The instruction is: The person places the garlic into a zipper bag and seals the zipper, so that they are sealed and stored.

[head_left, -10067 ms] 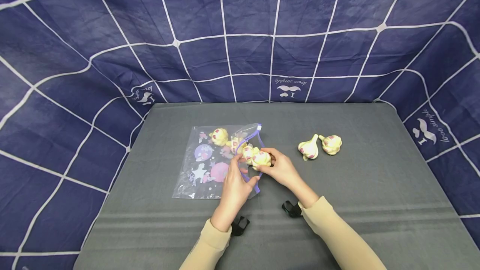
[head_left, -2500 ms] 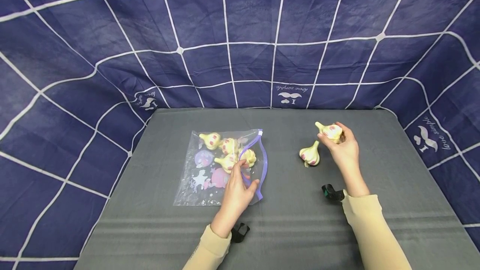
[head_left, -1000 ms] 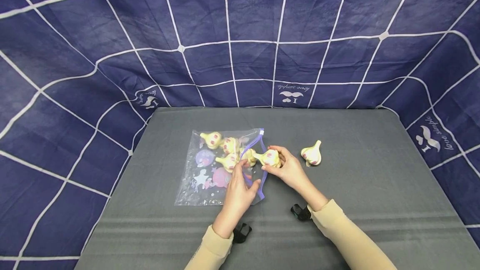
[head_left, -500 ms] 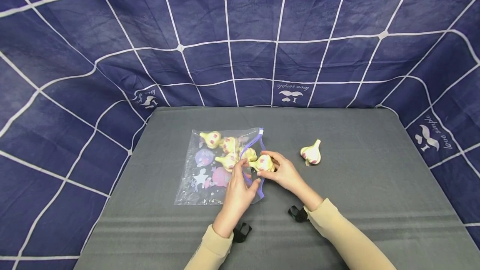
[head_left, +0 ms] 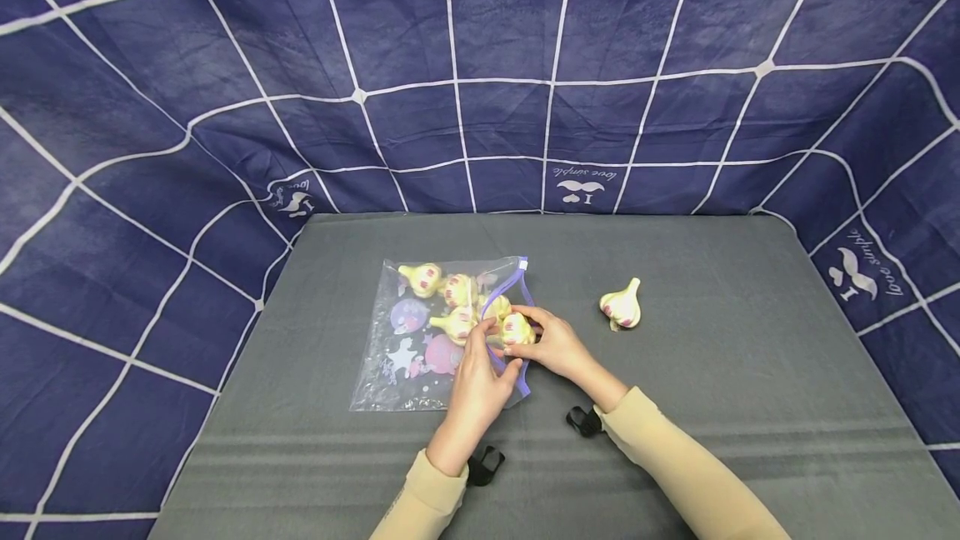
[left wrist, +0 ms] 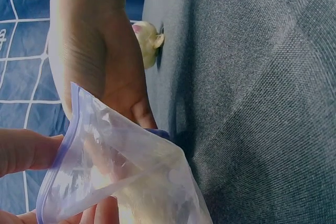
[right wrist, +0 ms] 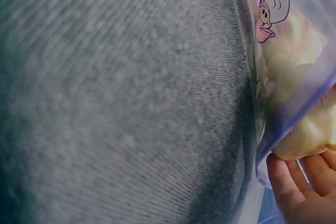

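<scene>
A clear zip bag (head_left: 375, 382) with purple seal edges and printed cartoons lies flat, several garlic bulbs (head_left: 422, 280) inside it. My left hand (head_left: 477, 382) holds the bag's mouth, its thumb at the purple edge in the left wrist view. In that mouth my right hand (head_left: 557, 344) grips another garlic bulb (head_left: 517, 330) with thumb and fingers. The right wrist view has the fingers (right wrist: 310, 182) under the held bulb (right wrist: 307, 137), partly behind the purple strip. From the left wrist, the right hand (left wrist: 100, 51) reaches into the bag (left wrist: 157, 182); its fingertips are blurred by plastic.
One loose garlic bulb (head_left: 622, 305) lies on the grey cloth-covered table (head_left: 712, 373), right of the bag. A blue curtain with a white grid (head_left: 502, 123) stands behind and at both sides. Black wrist cameras (head_left: 486, 466) are worn below the hands.
My right hand took a garlic bulb from the right and carried it left into the bag's mouth, moving slightly deeper over the last second. More bulbs are inside than before. The left hand stayed.
</scene>
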`<act>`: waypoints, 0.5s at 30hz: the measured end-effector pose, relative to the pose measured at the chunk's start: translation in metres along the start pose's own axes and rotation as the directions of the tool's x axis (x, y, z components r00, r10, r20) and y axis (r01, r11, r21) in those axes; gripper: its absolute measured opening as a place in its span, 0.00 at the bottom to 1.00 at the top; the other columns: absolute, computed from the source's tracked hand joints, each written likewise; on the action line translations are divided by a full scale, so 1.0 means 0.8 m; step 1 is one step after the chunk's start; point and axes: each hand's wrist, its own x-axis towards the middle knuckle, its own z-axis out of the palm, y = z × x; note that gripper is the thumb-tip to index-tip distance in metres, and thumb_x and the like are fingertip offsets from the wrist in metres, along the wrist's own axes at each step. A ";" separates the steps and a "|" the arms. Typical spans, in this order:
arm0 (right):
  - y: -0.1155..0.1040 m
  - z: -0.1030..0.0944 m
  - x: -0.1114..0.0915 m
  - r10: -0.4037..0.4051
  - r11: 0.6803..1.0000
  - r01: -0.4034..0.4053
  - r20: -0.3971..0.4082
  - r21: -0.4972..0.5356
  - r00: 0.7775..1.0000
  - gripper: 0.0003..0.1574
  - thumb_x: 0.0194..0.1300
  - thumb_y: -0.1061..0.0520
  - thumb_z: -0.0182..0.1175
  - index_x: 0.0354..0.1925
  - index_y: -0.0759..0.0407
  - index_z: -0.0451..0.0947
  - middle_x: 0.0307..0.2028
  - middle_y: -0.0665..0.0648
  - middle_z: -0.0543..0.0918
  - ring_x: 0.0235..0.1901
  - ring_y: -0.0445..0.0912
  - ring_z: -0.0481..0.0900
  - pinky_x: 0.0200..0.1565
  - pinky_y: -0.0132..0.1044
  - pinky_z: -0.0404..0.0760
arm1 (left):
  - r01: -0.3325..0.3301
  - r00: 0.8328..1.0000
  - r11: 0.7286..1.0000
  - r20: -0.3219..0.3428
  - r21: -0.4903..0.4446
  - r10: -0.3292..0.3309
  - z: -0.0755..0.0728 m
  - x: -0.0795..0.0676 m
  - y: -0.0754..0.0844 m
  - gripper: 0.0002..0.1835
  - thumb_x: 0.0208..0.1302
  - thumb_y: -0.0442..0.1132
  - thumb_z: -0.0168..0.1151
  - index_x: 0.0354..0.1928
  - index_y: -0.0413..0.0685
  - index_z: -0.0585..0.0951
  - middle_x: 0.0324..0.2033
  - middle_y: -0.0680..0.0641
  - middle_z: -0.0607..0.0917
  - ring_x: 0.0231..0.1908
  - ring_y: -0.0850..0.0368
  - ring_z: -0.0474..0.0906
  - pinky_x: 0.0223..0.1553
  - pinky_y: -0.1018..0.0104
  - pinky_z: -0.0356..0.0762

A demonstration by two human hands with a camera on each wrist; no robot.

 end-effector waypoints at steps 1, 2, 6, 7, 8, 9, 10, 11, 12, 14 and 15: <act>0.001 0.001 0.001 -0.001 1.000 0.001 0.000 0.000 1.000 0.44 0.51 0.50 0.76 0.65 0.60 0.72 0.59 0.66 0.78 0.52 0.57 0.82 0.51 0.48 0.81 | -0.001 1.000 1.000 0.000 0.001 0.001 0.000 0.000 0.000 0.37 0.56 0.34 0.71 0.65 0.40 0.64 0.56 0.42 0.77 0.34 0.58 0.75 0.31 0.69 0.72; 0.001 0.002 0.001 -0.002 1.000 0.002 0.002 -0.002 1.000 0.44 0.52 0.51 0.76 0.65 0.60 0.72 0.59 0.66 0.78 0.53 0.58 0.82 0.51 0.48 0.81 | -0.002 1.000 1.000 -0.001 0.002 0.002 0.000 0.000 0.000 0.37 0.56 0.34 0.71 0.65 0.40 0.64 0.56 0.42 0.77 0.35 0.57 0.76 0.31 0.68 0.72; 0.001 0.006 0.005 0.017 1.000 -0.016 0.006 -0.012 1.000 0.43 0.52 0.52 0.75 0.65 0.60 0.72 0.60 0.67 0.77 0.53 0.59 0.81 0.52 0.49 0.81 | -0.011 1.000 1.000 -0.013 0.006 0.011 0.000 0.000 0.001 0.37 0.55 0.34 0.71 0.65 0.40 0.65 0.56 0.42 0.77 0.36 0.56 0.77 0.33 0.66 0.73; 0.001 0.008 0.007 0.024 1.000 -0.024 0.007 -0.019 1.000 0.43 0.53 0.53 0.75 0.65 0.60 0.72 0.60 0.67 0.77 0.53 0.59 0.81 0.52 0.49 0.81 | -0.015 1.000 1.000 -0.015 0.008 0.015 0.000 0.000 0.001 0.37 0.55 0.33 0.71 0.65 0.40 0.65 0.56 0.42 0.77 0.36 0.55 0.76 0.34 0.65 0.73; 0.000 0.009 0.008 0.035 0.999 -0.035 0.005 -0.022 0.999 0.43 0.53 0.53 0.75 0.65 0.59 0.72 0.60 0.67 0.77 0.54 0.59 0.81 0.53 0.49 0.80 | -0.016 1.000 1.000 -0.018 0.011 0.017 0.000 0.000 0.001 0.37 0.55 0.34 0.71 0.65 0.40 0.65 0.56 0.42 0.77 0.37 0.55 0.76 0.35 0.64 0.74; -0.001 0.010 0.009 0.044 0.999 -0.044 0.004 -0.025 0.999 0.43 0.53 0.52 0.75 0.65 0.59 0.72 0.61 0.66 0.77 0.54 0.59 0.81 0.53 0.50 0.80 | -0.018 1.000 1.000 -0.019 0.014 0.018 0.000 0.000 0.002 0.37 0.54 0.34 0.71 0.65 0.41 0.65 0.56 0.42 0.77 0.37 0.55 0.76 0.36 0.63 0.74; -0.002 0.011 0.011 0.051 0.998 -0.051 0.003 -0.033 0.999 0.43 0.53 0.52 0.75 0.65 0.59 0.72 0.61 0.66 0.77 0.54 0.59 0.81 0.54 0.50 0.80 | -0.020 1.000 1.000 -0.017 0.016 0.020 0.001 -0.001 0.002 0.37 0.54 0.33 0.71 0.65 0.41 0.65 0.55 0.42 0.77 0.37 0.55 0.76 0.36 0.63 0.74; -0.003 0.012 0.013 0.054 0.997 -0.054 0.003 -0.046 0.999 0.43 0.53 0.51 0.75 0.65 0.58 0.72 0.61 0.65 0.77 0.54 0.58 0.81 0.54 0.50 0.79 | -0.020 1.000 1.000 -0.015 0.018 0.020 0.001 -0.001 0.002 0.37 0.54 0.33 0.71 0.65 0.41 0.65 0.55 0.42 0.77 0.37 0.55 0.76 0.36 0.63 0.74; -0.003 0.013 0.015 0.057 0.997 -0.056 0.003 -0.060 0.998 0.44 0.53 0.50 0.75 0.65 0.58 0.72 0.61 0.65 0.77 0.54 0.58 0.81 0.54 0.50 0.79 | -0.020 1.000 1.000 -0.013 0.020 0.021 0.001 -0.001 0.002 0.37 0.54 0.33 0.71 0.65 0.41 0.65 0.55 0.42 0.77 0.37 0.55 0.76 0.36 0.63 0.74; -0.004 0.014 0.021 0.054 0.996 -0.053 0.012 -0.075 0.998 0.44 0.53 0.49 0.75 0.65 0.58 0.72 0.62 0.64 0.77 0.55 0.57 0.80 0.56 0.49 0.79 | -0.016 1.000 1.000 -0.009 0.019 0.016 0.001 -0.001 0.002 0.37 0.54 0.34 0.71 0.65 0.42 0.65 0.55 0.42 0.78 0.36 0.56 0.76 0.35 0.64 0.74; -0.005 0.014 0.024 0.049 0.996 -0.047 0.019 -0.076 0.999 0.44 0.53 0.49 0.75 0.65 0.59 0.72 0.62 0.64 0.77 0.56 0.57 0.80 0.56 0.48 0.79 | -0.016 1.000 1.000 -0.006 0.015 0.017 0.001 -0.001 0.002 0.37 0.54 0.33 0.71 0.65 0.42 0.65 0.55 0.42 0.78 0.35 0.56 0.76 0.33 0.66 0.73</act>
